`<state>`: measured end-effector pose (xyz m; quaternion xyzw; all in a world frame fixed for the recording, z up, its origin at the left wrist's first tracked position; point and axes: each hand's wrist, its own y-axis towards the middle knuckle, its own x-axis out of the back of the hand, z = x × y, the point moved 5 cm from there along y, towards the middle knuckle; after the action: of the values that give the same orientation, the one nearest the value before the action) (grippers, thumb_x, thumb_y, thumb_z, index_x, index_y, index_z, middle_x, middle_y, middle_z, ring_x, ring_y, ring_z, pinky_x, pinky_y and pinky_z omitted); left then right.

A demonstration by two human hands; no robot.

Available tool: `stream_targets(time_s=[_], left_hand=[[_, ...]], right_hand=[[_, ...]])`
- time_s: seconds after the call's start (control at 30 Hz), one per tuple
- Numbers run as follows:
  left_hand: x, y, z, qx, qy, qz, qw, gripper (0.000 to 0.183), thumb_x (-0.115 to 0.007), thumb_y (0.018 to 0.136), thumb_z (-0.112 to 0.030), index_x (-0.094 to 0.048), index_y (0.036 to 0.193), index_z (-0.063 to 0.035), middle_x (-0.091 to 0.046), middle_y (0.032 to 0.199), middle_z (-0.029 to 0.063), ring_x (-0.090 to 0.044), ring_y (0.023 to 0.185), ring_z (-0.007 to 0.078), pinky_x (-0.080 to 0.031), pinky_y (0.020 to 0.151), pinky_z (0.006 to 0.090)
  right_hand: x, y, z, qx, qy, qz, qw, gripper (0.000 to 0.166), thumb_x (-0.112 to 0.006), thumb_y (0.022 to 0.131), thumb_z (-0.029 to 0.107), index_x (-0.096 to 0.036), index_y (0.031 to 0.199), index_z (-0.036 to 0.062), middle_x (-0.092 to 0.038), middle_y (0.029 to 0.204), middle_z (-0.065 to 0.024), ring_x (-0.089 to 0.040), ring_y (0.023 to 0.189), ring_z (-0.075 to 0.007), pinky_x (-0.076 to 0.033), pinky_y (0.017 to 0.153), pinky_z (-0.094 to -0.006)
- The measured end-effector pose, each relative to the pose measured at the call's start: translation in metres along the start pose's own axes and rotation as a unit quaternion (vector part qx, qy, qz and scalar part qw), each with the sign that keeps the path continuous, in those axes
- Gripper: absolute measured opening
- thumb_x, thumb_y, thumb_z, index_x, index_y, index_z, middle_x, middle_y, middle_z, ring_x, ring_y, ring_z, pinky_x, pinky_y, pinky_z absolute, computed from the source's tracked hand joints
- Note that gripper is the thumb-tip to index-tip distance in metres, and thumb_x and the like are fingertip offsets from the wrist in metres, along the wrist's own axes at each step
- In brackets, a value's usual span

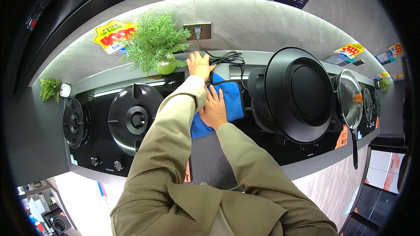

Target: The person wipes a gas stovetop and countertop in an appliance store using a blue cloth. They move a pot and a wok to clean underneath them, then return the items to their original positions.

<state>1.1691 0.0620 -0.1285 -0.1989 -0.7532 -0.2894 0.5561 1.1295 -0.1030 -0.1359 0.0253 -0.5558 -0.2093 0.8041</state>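
Observation:
A blue microfibre cloth [231,96] with dark edging lies on the grey countertop [203,157] between two black gas hobs. Pressed on the cloth, with fingers pointing away from me, is my right hand [215,108]. My left hand [199,66] reaches farther back, beside the cloth's far corner, its fingers near the wall; whether it touches the cloth cannot be told. Just right of it lies a coiled black power cable [229,58], whose plug [197,32] sits in a wall socket. A green artificial plant [156,42] in a green pot stands left of my left hand.
The left hob [101,157] has round black burners and knobs. A large black pan [305,95] stands tilted on the right hob, beside a glass-lidded pan [349,100] whose handle overhangs the front edge. A small plant [50,89] stands far left. Price signs line the wall.

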Motion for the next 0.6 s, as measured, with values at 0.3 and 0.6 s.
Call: stream_targets(time_s=[0.3, 0.6], left_hand=[[0.049, -0.046, -0.022, 0.054, -0.156, 0.092, 0.982, 0.047, -0.078, 0.075, -0.026, -0.051, 0.101, 0.0018, -0.063, 0.100, 0.0201, -0.062, 0.098, 0.0398, -0.052, 0.085, 0.0462], [0.058, -0.070, -0.018, 0.064, -0.201, -0.064, 0.975, 0.033, -0.069, 0.081, -0.025, -0.061, 0.091, 0.0059, -0.065, 0.084, 0.0275, -0.066, 0.085, 0.0412, -0.052, 0.074, 0.0471]], right_hand=[[-0.046, 0.055, -0.019, -0.036, 0.031, -0.022, 0.999, 0.064, -0.052, 0.090, 0.040, -0.039, 0.145, 0.0111, -0.041, 0.148, -0.0110, -0.029, 0.142, -0.0344, -0.017, 0.114, -0.0552], [-0.072, 0.110, -0.056, -0.054, -0.122, -0.156, 0.979, 0.054, -0.050, 0.092, 0.034, -0.048, 0.138, 0.0071, -0.042, 0.147, -0.0146, -0.030, 0.140, -0.0389, -0.030, 0.109, -0.0539]])
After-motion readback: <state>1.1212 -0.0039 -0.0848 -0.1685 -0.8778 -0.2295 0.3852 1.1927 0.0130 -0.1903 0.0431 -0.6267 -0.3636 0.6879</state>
